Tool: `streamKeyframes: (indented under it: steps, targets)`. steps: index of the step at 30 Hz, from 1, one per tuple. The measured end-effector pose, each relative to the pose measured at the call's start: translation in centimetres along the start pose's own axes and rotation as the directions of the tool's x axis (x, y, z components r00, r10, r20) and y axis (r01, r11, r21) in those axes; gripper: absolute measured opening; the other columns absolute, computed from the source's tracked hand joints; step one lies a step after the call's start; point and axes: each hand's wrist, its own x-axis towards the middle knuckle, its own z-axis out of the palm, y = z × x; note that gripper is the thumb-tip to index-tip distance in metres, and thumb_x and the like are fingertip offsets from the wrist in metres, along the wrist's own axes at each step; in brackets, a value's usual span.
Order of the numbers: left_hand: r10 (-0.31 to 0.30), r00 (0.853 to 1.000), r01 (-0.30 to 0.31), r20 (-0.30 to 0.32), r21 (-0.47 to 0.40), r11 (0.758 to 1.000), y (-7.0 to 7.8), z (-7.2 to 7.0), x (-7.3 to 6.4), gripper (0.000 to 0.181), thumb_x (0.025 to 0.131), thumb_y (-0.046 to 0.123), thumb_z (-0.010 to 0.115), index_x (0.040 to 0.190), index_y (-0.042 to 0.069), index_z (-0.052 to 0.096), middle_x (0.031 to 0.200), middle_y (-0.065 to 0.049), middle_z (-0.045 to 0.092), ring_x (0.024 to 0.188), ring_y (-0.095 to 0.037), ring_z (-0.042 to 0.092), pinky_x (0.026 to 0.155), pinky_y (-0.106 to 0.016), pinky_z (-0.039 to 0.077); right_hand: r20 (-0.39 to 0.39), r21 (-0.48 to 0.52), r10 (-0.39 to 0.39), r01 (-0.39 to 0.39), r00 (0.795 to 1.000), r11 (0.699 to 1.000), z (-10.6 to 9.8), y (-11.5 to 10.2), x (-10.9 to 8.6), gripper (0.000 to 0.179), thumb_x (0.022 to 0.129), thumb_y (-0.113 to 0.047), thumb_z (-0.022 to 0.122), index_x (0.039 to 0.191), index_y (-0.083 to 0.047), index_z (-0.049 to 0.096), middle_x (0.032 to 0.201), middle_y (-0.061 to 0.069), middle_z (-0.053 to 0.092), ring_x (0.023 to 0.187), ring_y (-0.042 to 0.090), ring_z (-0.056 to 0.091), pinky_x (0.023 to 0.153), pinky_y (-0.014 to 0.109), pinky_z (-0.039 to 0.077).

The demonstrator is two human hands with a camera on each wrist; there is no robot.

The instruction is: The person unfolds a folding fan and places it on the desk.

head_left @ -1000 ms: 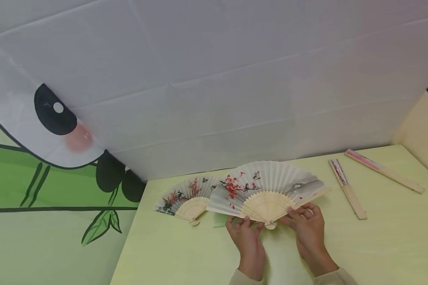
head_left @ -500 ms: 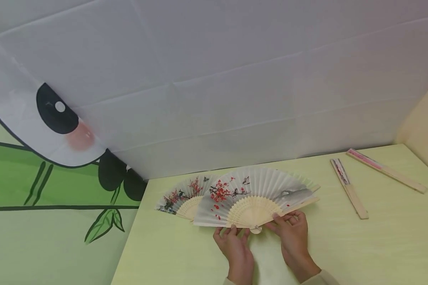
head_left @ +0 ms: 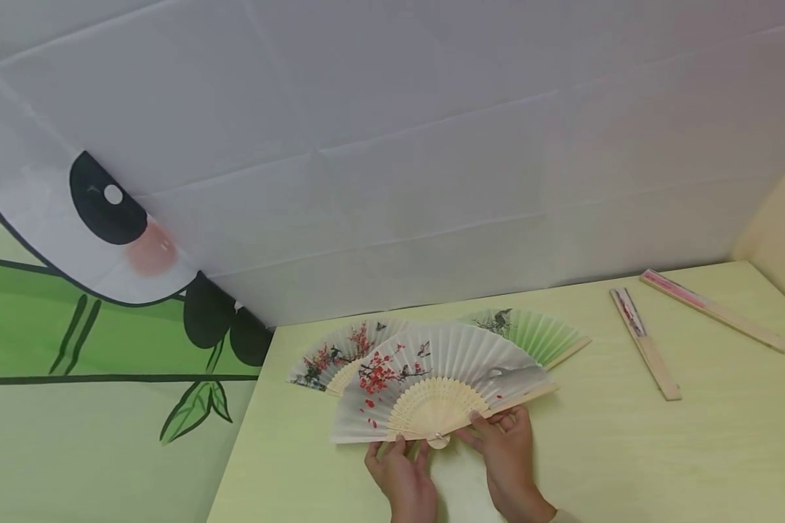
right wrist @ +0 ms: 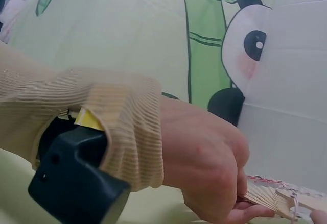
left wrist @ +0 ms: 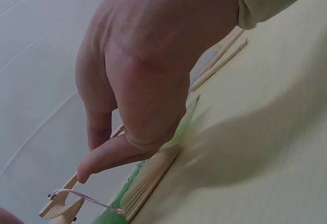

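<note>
A spread folding fan [head_left: 441, 378], white-grey with red blossoms and pale wooden ribs, is held by both hands. My left hand [head_left: 405, 479] pinches its left lower edge. My right hand [head_left: 506, 457] pinches the right guard stick beside the pivot. In the left wrist view the left hand [left wrist: 143, 81] bends down over the fan's pivot end [left wrist: 64, 206], where a thin cord hangs. The right wrist view shows the right hand [right wrist: 209, 163] with fingers at the ribs. Behind, partly covered, lie an open blossom-print fan [head_left: 327, 359] and an open green fan [head_left: 536, 330].
Two folded fans, one with a dark print [head_left: 644, 345] and one with a pink print [head_left: 713, 309], lie on the yellow-green table [head_left: 628, 465] at right. A white wall covering [head_left: 379, 181] rises behind the table, with a panda mural [head_left: 105, 218] at left.
Both hands have carried the spread fan left and toward the body, uncovering the green fan behind it. The fan at far left is now partly covered.
</note>
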Motion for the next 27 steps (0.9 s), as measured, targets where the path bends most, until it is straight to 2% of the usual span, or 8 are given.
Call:
streamKeyframes:
  steps: [4,9,14,17,20,24,27]
  targets:
    - [-0.012,1.000,0.012,-0.024,0.012,1.000,0.3,-1.5,0.2,0.039,0.111,0.001,0.037,0.141,0.004,0.012,0.129,-0.014,0.038,0.099,-0.010,0.054,0.083,-0.026,0.057,0.006,-0.011,0.033,-0.033,0.999,0.999,0.6,1.0,-0.6,0.048,0.102,0.010,0.057,0.140,0.006,0.029,0.121,0.020,0.054,0.099,0.020,0.071,0.085,0.041,0.065]
    - [-0.003,0.998,0.008,-0.067,0.065,0.998,0.7,-2.8,0.3,0.042,0.111,0.000,0.036,0.143,0.003,0.010,0.132,-0.014,0.039,0.096,-0.008,0.054,0.078,-0.023,0.057,-0.008,-0.006,0.062,-0.062,0.998,0.998,1.2,2.3,-1.2,0.048,0.099,0.012,0.059,0.138,0.008,0.031,0.109,0.016,0.056,0.096,0.020,0.071,0.082,0.041,0.065]
    - [0.013,0.990,0.005,-0.140,0.130,0.991,1.1,-3.5,0.4,0.046,0.109,-0.003,0.036,0.147,0.000,0.010,0.143,-0.023,0.037,0.095,-0.005,0.056,0.071,-0.022,0.057,0.010,-0.059,0.090,-0.089,0.996,0.994,1.3,3.4,-1.8,0.043,0.099,0.014,0.059,0.130,0.008,0.031,0.112,0.018,0.054,0.101,0.027,0.071,0.083,0.043,0.065]
    - [0.033,0.987,-0.009,-0.156,0.148,0.989,1.3,-3.7,0.4,0.049,0.108,-0.005,0.034,0.149,-0.004,0.008,0.146,-0.028,0.035,0.092,-0.005,0.057,0.067,-0.022,0.057,0.015,-0.084,0.101,-0.099,0.995,0.992,1.4,3.6,-2.0,0.040,0.098,0.014,0.059,0.126,0.007,0.031,0.112,0.018,0.053,0.102,0.029,0.071,0.082,0.044,0.065]
    - [0.055,0.984,-0.026,-0.168,0.173,0.985,1.5,-3.8,0.3,0.049,0.108,-0.006,0.033,0.150,-0.009,0.007,0.144,-0.030,0.035,0.091,-0.005,0.058,0.067,-0.022,0.058,0.015,-0.088,0.114,-0.112,0.993,0.990,1.6,3.8,-2.2,0.043,0.097,0.015,0.060,0.128,0.008,0.031,0.112,0.020,0.052,0.100,0.029,0.071,0.081,0.045,0.065]
    - [0.095,0.972,-0.048,-0.213,0.217,0.975,1.7,-4.0,0.3,0.048,0.107,-0.008,0.033,0.150,-0.016,0.011,0.140,-0.033,0.038,0.084,0.001,0.060,0.070,-0.020,0.058,0.025,-0.094,0.128,-0.125,0.991,0.988,1.8,4.1,-2.5,0.048,0.096,0.017,0.059,0.132,0.012,0.027,0.115,0.026,0.050,0.099,0.032,0.070,0.080,0.047,0.065]
    - [0.138,0.956,-0.072,-0.258,0.253,0.965,1.7,-4.1,0.4,0.050,0.105,-0.012,0.035,0.149,-0.019,0.014,0.137,-0.035,0.041,0.079,0.004,0.058,0.068,-0.017,0.057,0.040,-0.122,0.147,-0.141,0.988,0.982,1.8,4.1,-2.6,0.050,0.096,0.017,0.059,0.133,0.014,0.025,0.116,0.031,0.048,0.100,0.037,0.069,0.080,0.048,0.065]
